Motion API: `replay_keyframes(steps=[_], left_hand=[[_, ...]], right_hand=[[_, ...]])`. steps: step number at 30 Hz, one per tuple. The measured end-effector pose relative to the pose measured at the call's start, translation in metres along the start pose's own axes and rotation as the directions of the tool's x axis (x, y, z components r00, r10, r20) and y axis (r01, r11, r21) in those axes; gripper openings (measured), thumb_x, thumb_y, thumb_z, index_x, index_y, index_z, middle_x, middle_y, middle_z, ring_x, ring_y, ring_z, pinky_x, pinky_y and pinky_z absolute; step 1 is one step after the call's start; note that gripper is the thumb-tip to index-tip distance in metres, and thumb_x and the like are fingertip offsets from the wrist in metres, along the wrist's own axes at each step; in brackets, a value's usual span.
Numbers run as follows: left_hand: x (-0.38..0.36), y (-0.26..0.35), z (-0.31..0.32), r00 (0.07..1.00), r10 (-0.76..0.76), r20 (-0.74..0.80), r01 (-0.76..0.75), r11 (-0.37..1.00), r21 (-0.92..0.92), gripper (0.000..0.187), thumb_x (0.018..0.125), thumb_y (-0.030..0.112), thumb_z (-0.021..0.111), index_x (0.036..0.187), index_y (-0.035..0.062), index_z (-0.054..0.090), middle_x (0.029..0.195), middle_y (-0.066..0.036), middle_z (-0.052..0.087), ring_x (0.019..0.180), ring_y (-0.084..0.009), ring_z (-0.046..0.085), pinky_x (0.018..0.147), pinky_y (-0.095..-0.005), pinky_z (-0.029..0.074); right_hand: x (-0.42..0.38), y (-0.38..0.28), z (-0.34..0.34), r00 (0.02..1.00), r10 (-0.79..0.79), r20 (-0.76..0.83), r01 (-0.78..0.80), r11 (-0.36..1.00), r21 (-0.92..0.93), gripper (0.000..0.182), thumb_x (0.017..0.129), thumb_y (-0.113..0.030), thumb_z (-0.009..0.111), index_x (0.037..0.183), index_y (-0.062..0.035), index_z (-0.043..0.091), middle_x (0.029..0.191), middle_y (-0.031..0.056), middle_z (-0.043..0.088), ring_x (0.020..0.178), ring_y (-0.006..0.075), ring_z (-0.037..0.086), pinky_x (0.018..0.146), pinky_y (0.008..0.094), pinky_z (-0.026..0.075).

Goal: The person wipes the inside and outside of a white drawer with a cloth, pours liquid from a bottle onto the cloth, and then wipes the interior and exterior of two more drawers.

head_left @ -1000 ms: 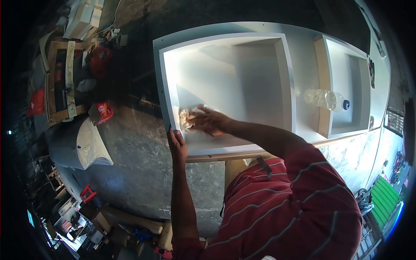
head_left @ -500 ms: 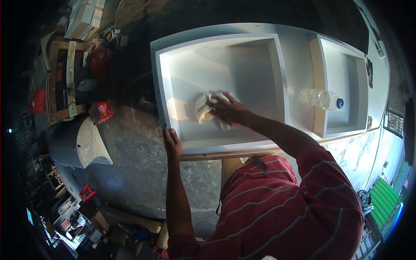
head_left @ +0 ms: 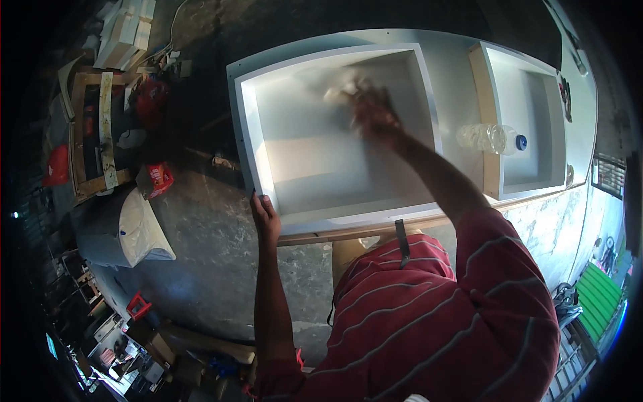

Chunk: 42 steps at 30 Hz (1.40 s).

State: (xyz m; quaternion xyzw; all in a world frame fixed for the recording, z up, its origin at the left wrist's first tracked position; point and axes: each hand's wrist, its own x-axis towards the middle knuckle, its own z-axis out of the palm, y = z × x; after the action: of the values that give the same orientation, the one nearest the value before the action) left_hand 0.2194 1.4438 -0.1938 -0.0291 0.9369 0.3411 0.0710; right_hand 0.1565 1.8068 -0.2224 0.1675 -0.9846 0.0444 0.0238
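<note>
Nearest me, at the front left corner of the white cabinet (head_left: 462, 100), my left hand (head_left: 265, 218) rests on the rim with its fingers curled over the edge, gripping the panel itself and nothing loose. Beyond it, inside the larger of the 2 open compartments, my right hand (head_left: 372, 107) reaches to the far side, pressed flat on a pale cloth (head_left: 340, 86) against the inner surface; both are motion-blurred, so I cannot tell how tightly the fingers close on it. Farther right, a clear plastic bottle (head_left: 487, 138) with a blue cap lies on its side across the divider beside the smaller compartment.
</note>
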Motion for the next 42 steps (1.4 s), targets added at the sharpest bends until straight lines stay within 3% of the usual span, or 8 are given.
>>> replay_keyframes(steps=[3,8,10,16,21,24,34,42], left_hand=[[0.001,0.0,0.0,1.0,0.02,-0.003,-0.02,0.999,0.041,0.052,0.097,0.036,0.034,0.129,-0.0048,0.034,0.122,-0.028,0.041,0.111,-0.043,0.044,0.092,-0.0456,0.038],[0.0,0.007,-0.001,0.998,0.055,-0.006,-0.055,0.998,-0.004,0.05,0.097,0.035,0.034,0.128,-0.0042,0.035,0.118,-0.027,0.043,0.109,-0.0422,0.045,0.089,-0.0464,0.039],[-0.001,0.011,0.0,0.994,0.1,-0.043,-0.101,0.995,-0.007,0.048,0.097,0.033,0.035,0.127,-0.0041,0.036,0.116,-0.027,0.044,0.104,-0.0418,0.047,0.087,-0.0463,0.041],[-0.001,0.017,-0.001,0.993,0.107,-0.041,-0.107,0.994,0.011,0.044,0.097,0.028,0.037,0.126,-0.0049,0.036,0.115,-0.026,0.045,0.101,-0.0424,0.049,0.083,-0.0458,0.042],[0.003,0.014,-0.001,0.991,0.129,-0.047,-0.128,0.992,0.022,0.043,0.097,0.026,0.038,0.125,-0.0062,0.036,0.114,-0.027,0.045,0.102,-0.0426,0.049,0.084,-0.0458,0.042],[0.0,0.014,0.0,0.993,0.114,-0.037,-0.113,0.993,0.029,0.043,0.097,0.025,0.038,0.126,-0.0059,0.036,0.115,-0.028,0.045,0.103,-0.0432,0.048,0.085,-0.0458,0.042],[0.001,0.017,-0.003,0.996,0.083,-0.037,-0.083,0.996,0.017,0.044,0.097,0.027,0.037,0.127,-0.0057,0.035,0.119,-0.029,0.043,0.106,-0.0445,0.046,0.087,-0.0462,0.041],[0.001,0.009,0.001,1.0,0.012,-0.014,-0.012,1.0,0.019,0.048,0.097,0.031,0.037,0.127,-0.0057,0.035,0.121,-0.028,0.043,0.108,-0.0436,0.046,0.09,-0.0456,0.04]], right_hand=[[-0.002,0.008,-0.005,0.901,0.402,-0.161,-0.397,0.916,0.068,0.055,0.086,-0.028,0.055,0.137,-0.0237,0.035,0.147,0.0092,0.022,0.133,0.0278,0.026,0.107,0.0515,0.022],[-0.03,-0.056,-0.002,0.996,-0.086,0.038,0.08,0.987,0.138,0.05,0.086,-0.028,0.054,0.134,-0.0239,0.04,0.146,0.0059,0.024,0.133,0.0265,0.025,0.108,0.0515,0.019],[-0.013,-0.001,0.02,0.942,0.325,-0.084,-0.002,0.256,0.967,0.053,0.086,-0.03,0.055,0.135,-0.0233,0.038,0.147,0.0062,0.022,0.134,0.028,0.023,0.108,0.0528,0.019],[-0.02,-0.045,0.009,0.96,0.278,-0.02,-0.279,0.959,-0.048,0.053,0.086,-0.029,0.053,0.137,-0.0238,0.036,0.144,0.006,0.029,0.134,0.0286,0.024,0.106,0.0541,0.02],[0.015,-0.099,0.012,0.981,-0.094,-0.169,0.143,0.941,0.306,0.05,0.083,-0.029,0.057,0.132,-0.0259,0.042,0.141,0.0022,0.034,0.132,0.0289,0.028,0.105,0.0562,0.02],[0.084,-0.096,0.008,0.956,0.194,-0.22,-0.152,0.969,0.193,0.049,0.084,-0.029,0.057,0.131,-0.0235,0.044,0.137,0.0038,0.039,0.129,0.0282,0.031,0.107,0.0529,0.02],[-0.015,-0.151,0.014,0.724,-0.668,0.173,0.371,0.587,0.719,0.037,0.086,-0.027,0.051,0.123,-0.0207,0.052,0.13,0.0003,0.047,0.131,0.0245,0.03,0.109,0.0487,0.018],[-0.038,-0.021,-0.04,0.794,-0.514,0.324,0.476,0.858,0.194,0.038,0.09,-0.03,0.047,0.128,-0.0273,0.047,0.148,-0.0002,0.023,0.138,0.0233,0.017,0.111,0.0526,0.015]])
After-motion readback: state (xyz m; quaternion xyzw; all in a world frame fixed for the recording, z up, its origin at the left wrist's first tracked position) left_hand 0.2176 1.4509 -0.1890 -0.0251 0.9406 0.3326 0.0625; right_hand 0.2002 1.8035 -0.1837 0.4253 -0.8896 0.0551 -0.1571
